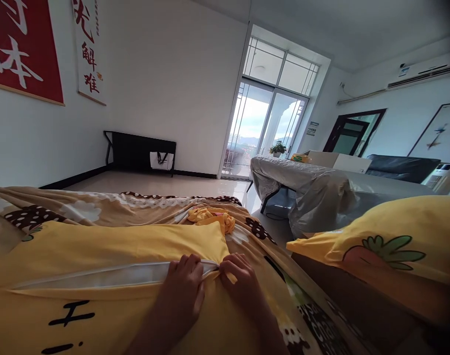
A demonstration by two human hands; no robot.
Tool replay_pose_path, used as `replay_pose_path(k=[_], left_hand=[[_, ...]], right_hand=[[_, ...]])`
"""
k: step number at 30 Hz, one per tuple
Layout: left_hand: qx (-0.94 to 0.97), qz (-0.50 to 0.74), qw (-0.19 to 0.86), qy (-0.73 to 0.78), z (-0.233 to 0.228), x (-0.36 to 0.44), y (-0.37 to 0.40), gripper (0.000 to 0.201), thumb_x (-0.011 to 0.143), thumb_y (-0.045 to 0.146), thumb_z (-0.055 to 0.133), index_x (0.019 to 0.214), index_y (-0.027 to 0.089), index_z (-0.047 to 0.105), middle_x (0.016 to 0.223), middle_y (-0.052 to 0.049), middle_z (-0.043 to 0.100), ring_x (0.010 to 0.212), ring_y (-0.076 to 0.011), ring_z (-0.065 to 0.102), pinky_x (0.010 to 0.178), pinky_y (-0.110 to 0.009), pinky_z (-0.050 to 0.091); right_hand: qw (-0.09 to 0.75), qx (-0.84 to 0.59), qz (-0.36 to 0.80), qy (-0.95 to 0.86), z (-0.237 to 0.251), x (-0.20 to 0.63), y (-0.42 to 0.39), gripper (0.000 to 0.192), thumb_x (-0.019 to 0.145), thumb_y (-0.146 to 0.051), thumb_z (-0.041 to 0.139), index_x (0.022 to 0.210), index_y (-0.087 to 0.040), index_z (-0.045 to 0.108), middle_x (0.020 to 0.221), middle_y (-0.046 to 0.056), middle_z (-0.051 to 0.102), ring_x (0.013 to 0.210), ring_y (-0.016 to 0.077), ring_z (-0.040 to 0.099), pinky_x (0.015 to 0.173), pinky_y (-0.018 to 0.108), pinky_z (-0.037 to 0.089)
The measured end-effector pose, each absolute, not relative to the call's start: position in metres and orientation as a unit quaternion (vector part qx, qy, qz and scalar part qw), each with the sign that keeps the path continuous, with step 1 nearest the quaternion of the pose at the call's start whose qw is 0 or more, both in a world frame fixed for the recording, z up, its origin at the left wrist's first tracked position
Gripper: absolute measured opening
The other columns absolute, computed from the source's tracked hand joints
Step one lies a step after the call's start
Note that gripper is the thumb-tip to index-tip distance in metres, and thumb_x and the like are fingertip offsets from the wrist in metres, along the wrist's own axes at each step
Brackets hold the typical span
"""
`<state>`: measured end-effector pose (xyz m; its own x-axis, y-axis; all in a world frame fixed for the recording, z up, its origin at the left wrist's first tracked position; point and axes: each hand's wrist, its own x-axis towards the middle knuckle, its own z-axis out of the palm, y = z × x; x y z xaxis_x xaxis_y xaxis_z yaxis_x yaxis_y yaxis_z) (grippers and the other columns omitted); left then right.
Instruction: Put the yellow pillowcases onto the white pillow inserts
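A yellow pillowcase (pixel 132 242) lies spread before me, with black lettering on its near side. Its long zipper opening gapes, and a white inner pillow (pixel 110 277) shows through the slit. My left hand (pixel 184 291) is closed with curled fingers on the edge of the opening, close to its right end. Just beside it, my right hand (pixel 243 281) pinches the pillowcase at the end of the slit. Whether a zipper pull sits between those fingers is hidden.
A brown patterned blanket (pixel 110 209) lies under the pillowcase, with a crumpled yellow cloth (pixel 212 217) beyond. At right, another yellow pillow (pixel 405 241) with a carrot print rests on a brown box (pixel 343 291). Farther back stands a plastic-covered table (pixel 302 172).
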<state>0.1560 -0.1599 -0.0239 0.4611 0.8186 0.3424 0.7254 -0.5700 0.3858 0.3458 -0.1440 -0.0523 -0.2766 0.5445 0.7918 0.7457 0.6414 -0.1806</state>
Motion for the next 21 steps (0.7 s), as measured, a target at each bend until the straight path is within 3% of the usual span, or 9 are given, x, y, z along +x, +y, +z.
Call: replay_pose_path(k=[6,10,15,21], left_hand=[[0.885,0.285,0.143,0.338,-0.0291,0.1570,-0.1601,0.051,0.083,0.002,0.036,0.127,0.024,0.052,0.130,-0.001,0.058,0.124,-0.0130,0.045,0.107,-0.029,0.025],[0.884,0.281,0.146,0.343,-0.0279,0.1561,-0.1610,0.049,0.085,0.005,0.038,0.127,0.025,0.054,0.131,0.000,0.058,0.124,-0.0134,0.046,0.106,-0.029,0.026],[0.881,0.262,0.142,0.368,-0.0248,0.1549,-0.1625,0.042,0.089,0.012,0.037,0.124,0.024,0.057,0.118,-0.005,0.065,0.114,-0.0171,0.054,0.099,-0.033,0.034],[0.861,0.277,0.182,0.385,-0.0261,0.1553,-0.1609,0.038,0.090,0.017,0.043,0.121,0.028,0.060,0.118,0.001,0.065,0.113,-0.0158,0.053,0.100,-0.034,0.031]], right_hand=[[0.470,-0.389,-0.116,-0.784,-0.0532,0.3471,-0.1427,0.016,0.088,-0.011,0.055,0.076,-0.021,0.060,0.072,-0.002,0.066,0.067,0.0120,0.057,0.064,0.024,0.041],[0.475,-0.378,-0.144,-0.781,-0.0545,0.3453,-0.1422,0.019,0.091,-0.013,0.052,0.075,-0.021,0.060,0.071,-0.001,0.065,0.064,0.0115,0.056,0.063,0.024,0.042],[0.486,-0.367,-0.144,-0.780,-0.0532,0.3440,-0.1430,0.021,0.092,-0.015,0.051,0.075,-0.021,0.061,0.071,0.000,0.066,0.065,0.0115,0.058,0.063,0.024,0.044],[0.502,-0.366,-0.089,-0.778,-0.0476,0.3432,-0.1461,0.019,0.089,-0.014,0.054,0.073,-0.021,0.062,0.069,-0.001,0.066,0.063,0.0111,0.060,0.061,0.022,0.047]])
